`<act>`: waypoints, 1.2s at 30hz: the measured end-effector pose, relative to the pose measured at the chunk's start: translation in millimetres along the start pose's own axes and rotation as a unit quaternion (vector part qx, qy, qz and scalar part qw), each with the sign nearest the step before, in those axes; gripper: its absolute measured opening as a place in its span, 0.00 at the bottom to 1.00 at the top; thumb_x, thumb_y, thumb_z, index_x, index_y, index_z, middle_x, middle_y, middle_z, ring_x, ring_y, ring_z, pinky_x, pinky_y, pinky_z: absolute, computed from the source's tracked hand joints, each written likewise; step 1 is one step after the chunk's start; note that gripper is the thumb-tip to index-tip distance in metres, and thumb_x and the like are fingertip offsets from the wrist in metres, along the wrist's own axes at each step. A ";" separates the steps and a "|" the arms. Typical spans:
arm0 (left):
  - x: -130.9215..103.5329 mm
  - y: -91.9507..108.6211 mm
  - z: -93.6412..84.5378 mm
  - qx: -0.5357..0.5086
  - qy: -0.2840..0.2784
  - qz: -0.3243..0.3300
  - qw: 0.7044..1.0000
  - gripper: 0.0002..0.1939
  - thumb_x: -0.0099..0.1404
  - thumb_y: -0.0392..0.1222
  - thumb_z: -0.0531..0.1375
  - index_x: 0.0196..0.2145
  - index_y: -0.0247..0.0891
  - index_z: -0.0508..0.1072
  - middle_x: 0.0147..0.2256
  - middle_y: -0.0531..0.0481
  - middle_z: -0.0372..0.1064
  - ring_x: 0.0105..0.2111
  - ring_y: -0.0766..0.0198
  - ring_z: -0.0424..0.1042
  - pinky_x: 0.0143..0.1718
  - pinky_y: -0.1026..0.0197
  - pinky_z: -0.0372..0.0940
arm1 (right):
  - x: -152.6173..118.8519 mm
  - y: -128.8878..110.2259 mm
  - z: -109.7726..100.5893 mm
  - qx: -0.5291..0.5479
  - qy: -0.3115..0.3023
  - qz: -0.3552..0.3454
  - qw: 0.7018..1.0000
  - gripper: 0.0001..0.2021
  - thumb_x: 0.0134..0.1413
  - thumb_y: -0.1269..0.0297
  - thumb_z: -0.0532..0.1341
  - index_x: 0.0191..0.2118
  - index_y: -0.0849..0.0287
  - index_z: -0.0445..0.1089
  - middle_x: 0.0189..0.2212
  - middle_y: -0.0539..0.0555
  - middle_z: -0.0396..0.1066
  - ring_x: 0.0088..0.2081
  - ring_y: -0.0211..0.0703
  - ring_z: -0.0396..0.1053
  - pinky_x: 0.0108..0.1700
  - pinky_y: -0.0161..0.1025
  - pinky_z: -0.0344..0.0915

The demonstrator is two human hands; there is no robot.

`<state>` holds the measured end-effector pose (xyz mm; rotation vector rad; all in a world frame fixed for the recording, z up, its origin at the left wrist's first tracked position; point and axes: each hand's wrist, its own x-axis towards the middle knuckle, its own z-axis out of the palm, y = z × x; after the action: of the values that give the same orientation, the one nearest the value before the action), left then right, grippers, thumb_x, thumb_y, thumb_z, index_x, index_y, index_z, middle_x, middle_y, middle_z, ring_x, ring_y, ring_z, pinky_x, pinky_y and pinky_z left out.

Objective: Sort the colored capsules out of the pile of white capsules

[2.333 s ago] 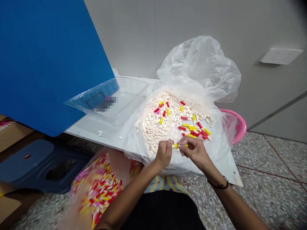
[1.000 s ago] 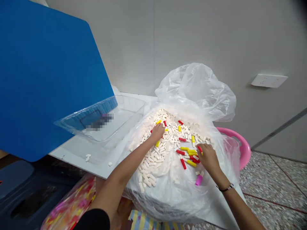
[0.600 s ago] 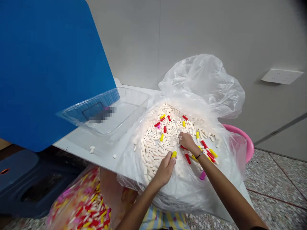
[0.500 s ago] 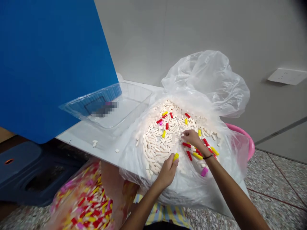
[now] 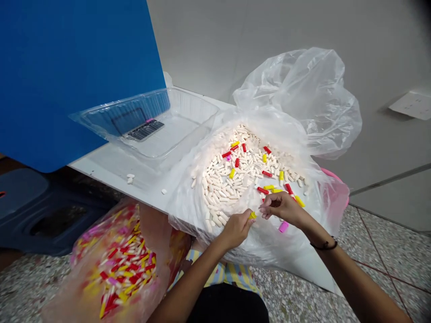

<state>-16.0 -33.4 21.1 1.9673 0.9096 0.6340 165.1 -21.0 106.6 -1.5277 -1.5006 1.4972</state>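
Between its fingertips my left hand [image 5: 236, 228] grips a yellow cap [image 5: 252, 216] near the front of the plastic bag. My right hand [image 5: 281, 207] is just to the right of it, its fingers pinched on a small white piece [image 5: 261, 209]. A heap of white pieces [image 5: 218, 193] lies in the opened clear plastic bag [image 5: 188, 197], with some red and yellow pieces on top. Several red and yellow pieces lie behind my right hand, and a magenta cap [image 5: 283, 226] lies below it.
A clear plastic tray [image 5: 188, 134] holding a dark item stands on the white table [image 5: 101, 172] at left. Below hangs a bag of coloured pieces [image 5: 128, 269], beside a dark stool [image 5: 43, 215]. A pink basin [image 5: 341, 190] is partly visible at right.
My right hand has moved from the white heap toward my left hand, bringing a small white piece near the yellow cap. The camera view has shifted a little.
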 end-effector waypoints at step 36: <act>155.2 -52.1 -128.1 0.349 0.158 -0.098 0.919 0.15 0.66 0.30 0.43 0.44 0.35 0.65 0.42 0.42 0.61 0.37 0.61 0.66 0.38 0.61 0.60 | 73.9 9.7 -3.3 -0.413 0.144 -0.194 0.878 0.12 0.51 0.77 0.52 0.36 0.62 0.71 0.35 0.57 0.73 0.38 0.43 0.69 0.41 0.37 0.62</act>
<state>-31.6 171.1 54.9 2.3750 1.6932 0.5620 154.6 45.2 73.8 -1.6237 -2.2190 0.3536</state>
